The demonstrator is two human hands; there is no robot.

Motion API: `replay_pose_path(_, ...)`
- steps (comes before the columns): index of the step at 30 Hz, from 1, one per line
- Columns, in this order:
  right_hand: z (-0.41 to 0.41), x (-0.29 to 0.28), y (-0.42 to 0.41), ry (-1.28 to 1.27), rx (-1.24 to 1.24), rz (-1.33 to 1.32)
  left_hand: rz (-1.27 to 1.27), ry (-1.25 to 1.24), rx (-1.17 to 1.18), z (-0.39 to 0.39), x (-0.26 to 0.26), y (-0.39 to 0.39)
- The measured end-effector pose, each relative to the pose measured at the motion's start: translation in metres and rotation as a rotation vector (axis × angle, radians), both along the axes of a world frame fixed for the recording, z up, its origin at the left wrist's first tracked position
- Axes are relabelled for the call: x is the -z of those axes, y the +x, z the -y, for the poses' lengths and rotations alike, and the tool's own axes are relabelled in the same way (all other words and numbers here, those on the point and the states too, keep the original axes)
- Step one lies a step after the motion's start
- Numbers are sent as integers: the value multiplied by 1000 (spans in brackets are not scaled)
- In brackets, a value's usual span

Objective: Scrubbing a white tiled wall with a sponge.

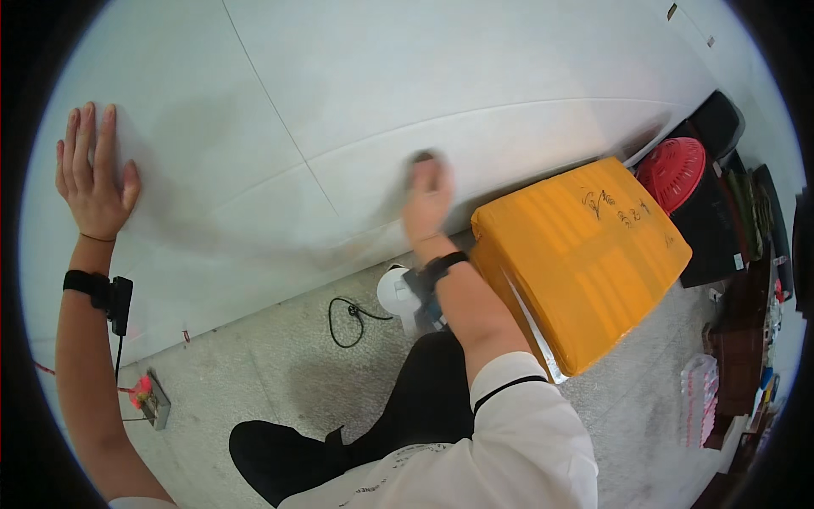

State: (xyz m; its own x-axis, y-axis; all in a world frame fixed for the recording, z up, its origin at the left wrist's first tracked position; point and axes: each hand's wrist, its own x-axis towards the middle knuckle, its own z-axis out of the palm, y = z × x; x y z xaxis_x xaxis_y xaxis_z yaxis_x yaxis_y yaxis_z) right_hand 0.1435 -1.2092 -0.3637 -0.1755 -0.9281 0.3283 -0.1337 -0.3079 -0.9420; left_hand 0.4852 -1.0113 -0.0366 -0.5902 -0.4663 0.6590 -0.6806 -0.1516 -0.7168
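My left hand [95, 178] rests palm down on a white wall panel [394, 76], fingers pointing up and slightly apart. Further right, my right hand [429, 203] is blurred by motion close to the same panel. Its fingers are curled around a small dark object [422, 156], too blurred to identify. Thin seams cross the panel, and faint greyish smudges show on it between my hands. Both wrists wear black straps; a small black device [119, 305] with a cable hangs from the left one.
A large yellow taped package [585, 267] with handwriting stands right of my right arm. Below that arm is a white round item [397, 291] near a black cord [350, 324] on the grey floor. A red plastic basket [673, 172] is far right; pink flowers [141, 391] lie lower left.
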Motion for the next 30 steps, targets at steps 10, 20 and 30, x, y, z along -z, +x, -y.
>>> replay_pose_path(10,-50,-27,74,169,106,720,11,4,14,4,4,5)
replay_pose_path(20,12,71,0,98,540,-398,78,30,-40,-2,-4,21)
replay_pose_path(30,57,62,-65,419,456,-144,80,53,-47,3,-2,22)
